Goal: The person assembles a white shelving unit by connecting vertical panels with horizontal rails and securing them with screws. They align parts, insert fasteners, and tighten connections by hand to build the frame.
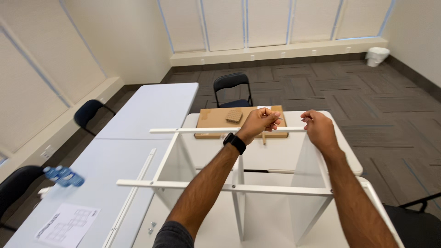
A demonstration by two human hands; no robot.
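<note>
We stood the white shelf frame (239, 193) on the counter (275, 156). Our left hand (259, 121) was closed, pinching a thin metal tool (279, 118) above the far top rail (206, 131); our right hand (319, 128) curled over that rail's end. The panels looked stiff, light and wobbly, best gripped along the rails.

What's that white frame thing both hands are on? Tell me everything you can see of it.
The white frame looks like a half-built shelf unit of smooth painted or laminated board. It stands on a white table, open toward the camera. Two long thin rails run across it, a far one up top and a near one lower, joined by upright panels and a middle divider. Small screws show along the near rail. The left hand and right hand both rest at the far rail, the left pinching something small.
</note>
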